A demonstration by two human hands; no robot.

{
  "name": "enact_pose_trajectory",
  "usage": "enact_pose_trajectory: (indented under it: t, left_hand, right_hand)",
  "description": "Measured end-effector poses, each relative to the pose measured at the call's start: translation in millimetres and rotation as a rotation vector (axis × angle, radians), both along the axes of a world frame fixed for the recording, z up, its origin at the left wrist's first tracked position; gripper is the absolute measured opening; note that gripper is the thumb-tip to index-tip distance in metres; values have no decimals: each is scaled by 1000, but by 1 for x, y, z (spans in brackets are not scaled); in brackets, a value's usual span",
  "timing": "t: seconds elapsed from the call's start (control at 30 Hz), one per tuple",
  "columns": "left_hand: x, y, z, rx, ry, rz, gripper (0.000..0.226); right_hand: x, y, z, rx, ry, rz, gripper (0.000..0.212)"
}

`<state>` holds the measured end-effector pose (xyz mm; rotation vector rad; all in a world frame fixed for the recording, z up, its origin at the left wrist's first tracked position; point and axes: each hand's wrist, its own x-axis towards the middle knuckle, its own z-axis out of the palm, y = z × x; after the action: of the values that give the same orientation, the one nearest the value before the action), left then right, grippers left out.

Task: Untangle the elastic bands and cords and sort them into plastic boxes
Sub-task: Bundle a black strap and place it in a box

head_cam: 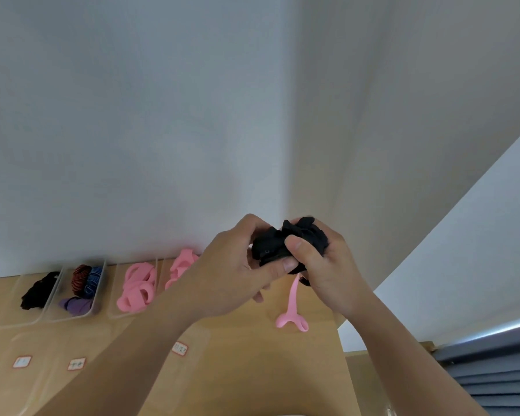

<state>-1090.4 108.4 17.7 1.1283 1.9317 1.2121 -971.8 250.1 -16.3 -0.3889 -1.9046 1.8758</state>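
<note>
1. While both hands hold it up above the light wooden worktop (252, 370), the black ruffled fabric bundle (278, 243) sits between them. The left hand (231, 274) pinches its near edge with the thumb. The fingers (294, 244) of the right hand (327, 265) are curled round its far side.
2. A pink elastic band (291, 307) hangs from under the bundle, just below the right hand. Its long axis runs almost straight down, and its looped lower end lies on the worktop. It looks caught in the black fabric, so freeing it probably means pulling along that line. The right hand is the nearer one.
3. Four clear plastic boxes stand in a row at the left, well apart from the hands.
4. The first clear box (12, 313) holds black fabric bands (39, 291).
5. The second clear box (99, 289) holds striped red and blue bands (86, 279) and a purple one (75, 304).
6. The third clear box (116, 274) holds pink bands (137, 288).
7. The fourth clear box (162, 271), partly hidden behind the left hand, also holds pink pieces (182, 265).
</note>
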Motion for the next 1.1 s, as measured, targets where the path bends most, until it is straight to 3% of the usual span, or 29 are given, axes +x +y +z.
enact_pose_trajectory:
  t: [0.2,0.43,0.57,0.73,0.93,1.1]
  left_hand:
    - [-7,-1,7,-30,147,-92,32]
    - [-11,-4,3,-29,618,-80,57]
    - [-5,-7,-2,165,554,33,39]
    - [-3,-6,-7,317,500,63,28]
    - [0,-10,-17,412,380,66,27]
    - [6,-8,-18,510,143,48,32]
  right_hand:
    - [-1,4,2,95,-34,11,25]
    - [-2,2,1,-16,-91,12,38]
    - [-5,0,4,-26,-102,-23,61]
    - [-6,-4,6,-126,-55,-7,44]
    - [-4,-9,8,-132,-79,27,51]
    - [1,-6,4,-434,-158,201,57]
